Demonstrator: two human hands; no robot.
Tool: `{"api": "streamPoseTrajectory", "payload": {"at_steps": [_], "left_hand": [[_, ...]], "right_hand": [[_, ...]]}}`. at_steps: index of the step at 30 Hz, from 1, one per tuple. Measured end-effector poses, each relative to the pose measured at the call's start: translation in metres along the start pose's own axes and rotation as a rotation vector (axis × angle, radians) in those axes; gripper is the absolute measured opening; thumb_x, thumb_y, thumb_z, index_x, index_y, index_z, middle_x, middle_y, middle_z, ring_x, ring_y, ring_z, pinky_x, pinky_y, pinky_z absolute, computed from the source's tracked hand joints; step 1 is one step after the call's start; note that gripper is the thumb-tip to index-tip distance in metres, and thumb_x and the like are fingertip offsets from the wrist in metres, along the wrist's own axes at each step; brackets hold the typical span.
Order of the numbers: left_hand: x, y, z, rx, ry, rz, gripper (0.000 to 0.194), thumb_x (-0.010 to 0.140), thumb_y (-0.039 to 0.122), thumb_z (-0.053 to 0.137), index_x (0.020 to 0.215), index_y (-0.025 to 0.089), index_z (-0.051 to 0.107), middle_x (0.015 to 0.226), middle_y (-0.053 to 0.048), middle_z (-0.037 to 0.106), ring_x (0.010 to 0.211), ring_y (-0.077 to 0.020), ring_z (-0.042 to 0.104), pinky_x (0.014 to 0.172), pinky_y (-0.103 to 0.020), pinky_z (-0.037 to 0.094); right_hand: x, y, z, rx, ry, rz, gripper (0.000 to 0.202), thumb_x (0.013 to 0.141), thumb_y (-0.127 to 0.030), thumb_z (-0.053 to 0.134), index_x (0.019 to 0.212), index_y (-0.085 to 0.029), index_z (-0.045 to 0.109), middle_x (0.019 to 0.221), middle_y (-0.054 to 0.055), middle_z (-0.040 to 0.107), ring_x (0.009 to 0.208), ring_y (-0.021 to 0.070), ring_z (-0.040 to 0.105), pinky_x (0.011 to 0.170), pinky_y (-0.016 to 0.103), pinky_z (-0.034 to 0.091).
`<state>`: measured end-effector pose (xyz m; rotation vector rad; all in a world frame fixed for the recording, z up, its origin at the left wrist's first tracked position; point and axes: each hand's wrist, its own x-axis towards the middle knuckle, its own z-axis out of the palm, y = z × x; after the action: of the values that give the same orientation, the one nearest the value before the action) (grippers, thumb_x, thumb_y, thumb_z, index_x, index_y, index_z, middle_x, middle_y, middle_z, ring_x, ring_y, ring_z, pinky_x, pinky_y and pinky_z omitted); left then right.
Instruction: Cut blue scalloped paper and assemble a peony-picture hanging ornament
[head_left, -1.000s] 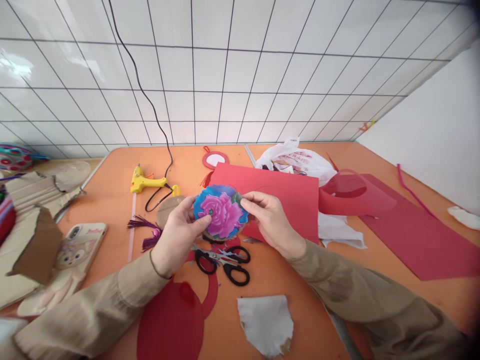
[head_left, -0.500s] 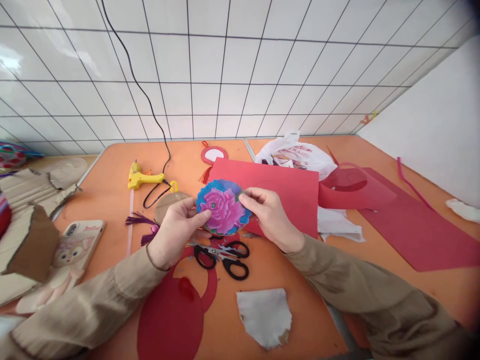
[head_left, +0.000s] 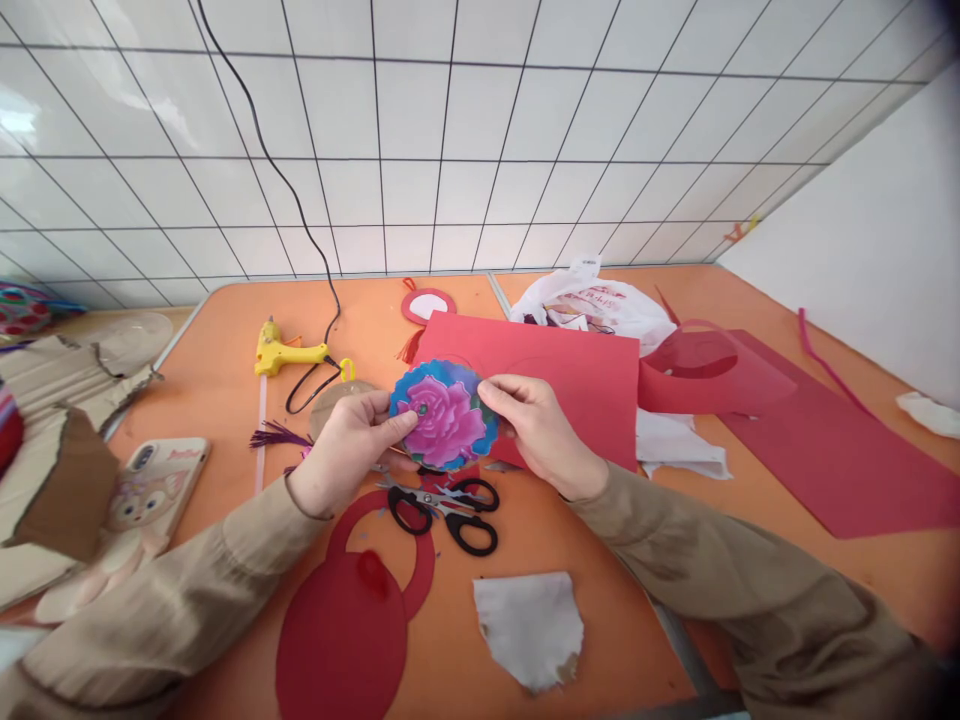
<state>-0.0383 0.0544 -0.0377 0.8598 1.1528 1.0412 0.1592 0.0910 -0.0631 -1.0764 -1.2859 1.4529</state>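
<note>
Left thumb: flat on the front of the flower disc (head_left: 448,428), over the pink petals near a small bead; the left hand (head_left: 339,452) grips the disc's left side, the other fingers curled at its edge and partly hidden behind it.
Right thumb: on the disc's upper right edge, the right hand (head_left: 546,437) pinching that rim against a bent forefinger; the remaining fingers are folded below, partly hidden.
Gap in each grasp: only as wide as the thin disc.
Flower disc: between the two hands, raised over the table (head_left: 619,600), its face tilted up, pink bloom on a scalloped blue border.
Below the disc: black-handled scissors (head_left: 429,498), handles spread, blade tips hard to make out, bluish scraps around them.
Behind the disc: a large red sheet (head_left: 570,365), with a small red-rimmed round tag (head_left: 429,306) past its far left corner.
Beside the left hand: a brown round piece (head_left: 326,402) and a purple tassel (head_left: 279,437); farther off, a yellow glue gun (head_left: 292,354).
Nearer the person: a red paper oval (head_left: 341,640) and a ragged white cloth scrap (head_left: 529,630), apart.
Far left: a phone case (head_left: 169,480) beside torn cardboard (head_left: 64,485).
Far right: a white plastic bag (head_left: 626,312) behind the sheet.
</note>
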Motion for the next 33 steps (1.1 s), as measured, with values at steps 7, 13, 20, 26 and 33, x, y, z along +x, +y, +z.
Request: {"api": "streamPoseTrajectory", "payload": {"at_steps": [7,13,20,26,33], "left_hand": [[0.006,0.007,-0.012,0.067,-0.092,-0.038,0.031,0.058,0.034,0.090,0.068,0.013,0.070,0.060,-0.005,0.068,0.047,-0.0158,0.065,0.047,-0.024,0.058],[0.003,0.009,-0.010,0.005,-0.067,-0.046,0.045,0.067,0.053,0.082,0.075,0.010,0.070,0.067,-0.010,0.071,0.054,-0.0193,0.068,0.048,-0.028,0.059],[0.002,0.004,-0.006,0.093,-0.040,-0.084,0.036,0.060,0.031,0.090,0.083,0.012,0.069,0.065,-0.012,0.074,0.051,-0.0214,0.071,0.045,-0.023,0.056],[0.002,0.004,-0.006,0.040,-0.067,-0.086,0.026,0.065,0.021,0.086,0.079,0.012,0.067,0.064,-0.012,0.074,0.052,-0.0203,0.071,0.046,-0.021,0.056],[0.005,0.002,-0.008,0.056,-0.089,-0.060,0.025,0.064,0.020,0.085,0.079,0.012,0.066,0.063,-0.010,0.074,0.051,-0.0183,0.070,0.046,-0.021,0.056]], "right_hand": [[0.005,0.003,-0.002,0.013,0.005,0.060,0.041,0.068,-0.048,0.075,0.053,-0.018,0.053,0.051,-0.005,0.039,0.046,0.0072,0.031,0.043,0.024,0.019],[0.003,0.002,-0.002,0.008,0.033,0.024,0.041,0.070,-0.049,0.074,0.053,-0.018,0.054,0.050,-0.005,0.041,0.045,0.0075,0.034,0.042,0.024,0.020],[0.002,0.003,-0.001,0.015,0.032,0.004,0.042,0.072,-0.049,0.073,0.053,-0.018,0.053,0.051,-0.004,0.043,0.045,0.0081,0.039,0.041,0.024,0.026],[0.003,0.004,-0.001,0.035,0.047,0.002,0.041,0.072,-0.048,0.074,0.053,-0.017,0.054,0.051,-0.004,0.045,0.044,0.0076,0.039,0.041,0.023,0.026],[0.003,0.004,-0.001,0.060,0.049,0.017,0.041,0.070,-0.048,0.075,0.053,-0.017,0.054,0.051,-0.003,0.046,0.044,0.0071,0.039,0.041,0.022,0.026]]}}
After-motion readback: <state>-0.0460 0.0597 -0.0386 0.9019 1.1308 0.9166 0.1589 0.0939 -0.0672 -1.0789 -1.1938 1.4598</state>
